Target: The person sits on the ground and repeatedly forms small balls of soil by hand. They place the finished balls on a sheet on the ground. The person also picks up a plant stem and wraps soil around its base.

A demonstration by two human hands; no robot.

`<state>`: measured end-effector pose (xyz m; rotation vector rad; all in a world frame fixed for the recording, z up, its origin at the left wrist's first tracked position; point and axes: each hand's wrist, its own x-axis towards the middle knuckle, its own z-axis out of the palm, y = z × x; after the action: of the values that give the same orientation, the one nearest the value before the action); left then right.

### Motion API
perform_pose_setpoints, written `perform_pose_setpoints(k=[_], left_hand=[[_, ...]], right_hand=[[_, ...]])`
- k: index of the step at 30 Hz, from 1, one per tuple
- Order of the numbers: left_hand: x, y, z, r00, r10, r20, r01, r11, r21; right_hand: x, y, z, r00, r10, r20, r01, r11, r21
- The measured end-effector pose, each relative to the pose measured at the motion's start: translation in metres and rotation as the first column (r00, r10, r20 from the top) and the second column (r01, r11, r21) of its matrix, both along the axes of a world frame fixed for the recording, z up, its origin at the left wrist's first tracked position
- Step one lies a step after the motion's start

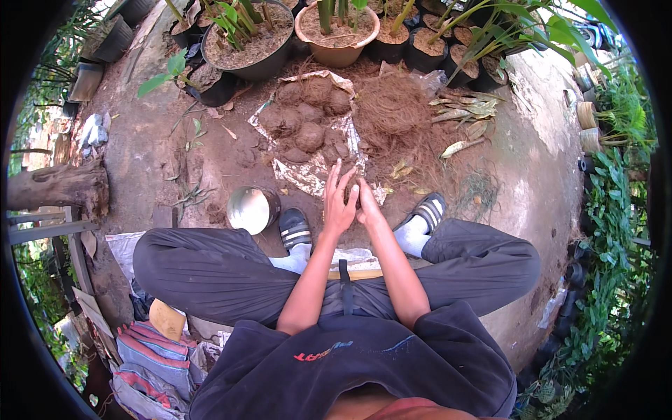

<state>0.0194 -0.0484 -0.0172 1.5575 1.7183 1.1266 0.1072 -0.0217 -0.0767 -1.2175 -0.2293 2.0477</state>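
My left hand (339,203) and my right hand (367,201) meet in front of me, palms facing and fingers pointing away. They cup round a small brown patch; whether it is a lump of soil in my palms or the ground behind, I cannot make out. The left fingers are long and slightly apart; the right ones curve in. Just beyond my fingertips, several round brown soil balls (310,137) sit close together on a crumpled, muddy whitish sheet (301,175). Right of them lies a loose heap of brown fibre (394,105).
A metal can (250,209) stands by my left sandal (295,228). Potted plants line the far side, among them a tan pot (337,46) and a black pot (253,56). Dry leaves (465,108) lie beyond the fibre. A log (63,190) juts in from the left, above striped cloth (155,360).
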Motion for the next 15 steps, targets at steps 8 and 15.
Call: perform_pose_setpoints(k=[8,15], left_hand=[[0.001,-0.010,-0.008,0.986,0.125,-0.111,-0.101,0.975,0.198],[-0.005,-0.011,-0.015,0.963,0.253,-0.097,-0.227,0.948,0.225]], right_hand=[[-0.005,-0.018,-0.030,0.981,0.082,-0.178,-0.085,0.996,-0.008],[-0.018,-0.025,-0.001,0.987,-0.032,-0.159,0.014,0.994,-0.113]])
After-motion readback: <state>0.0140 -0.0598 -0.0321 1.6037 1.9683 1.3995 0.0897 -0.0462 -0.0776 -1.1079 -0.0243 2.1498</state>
